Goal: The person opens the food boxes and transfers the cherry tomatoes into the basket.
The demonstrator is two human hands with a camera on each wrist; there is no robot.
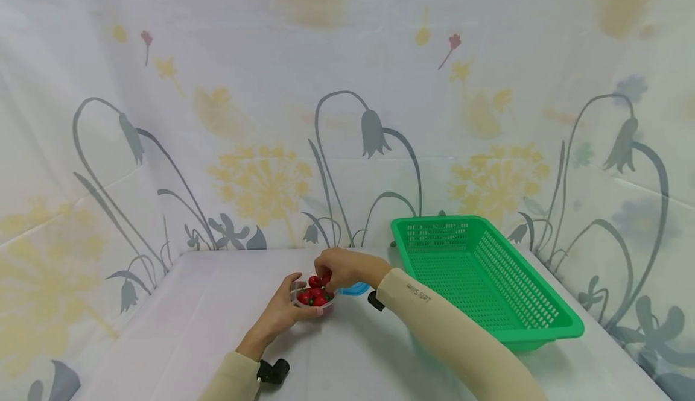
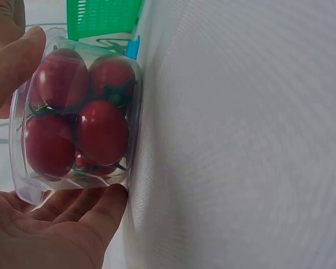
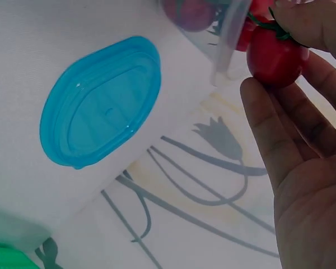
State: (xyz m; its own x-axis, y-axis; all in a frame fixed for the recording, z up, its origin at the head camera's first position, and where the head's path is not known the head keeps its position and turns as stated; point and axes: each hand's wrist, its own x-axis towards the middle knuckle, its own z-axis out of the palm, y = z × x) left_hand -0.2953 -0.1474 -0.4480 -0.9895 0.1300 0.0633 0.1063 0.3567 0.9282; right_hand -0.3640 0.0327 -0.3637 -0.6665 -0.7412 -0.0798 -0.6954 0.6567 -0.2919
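My left hand (image 1: 283,306) grips a small clear plastic container (image 2: 26,189), thumb on one side and fingers on the other. Several red cherry tomatoes (image 2: 103,133) with green stems show through its wall in the left wrist view. Over the container's right side, my right hand (image 1: 343,266) pinches one cherry tomato (image 3: 275,57) between thumb and fingers, at the container's rim. A blue lid (image 3: 106,106) lies flat on the white table, just right of the container; the right hand partly covers it in the head view.
A green perforated plastic basket (image 1: 548,332) stands on the right of the white table (image 1: 179,322), with the right forearm passing in front of its near left side. A floral curtain (image 1: 347,190) hangs behind the table and along both sides.
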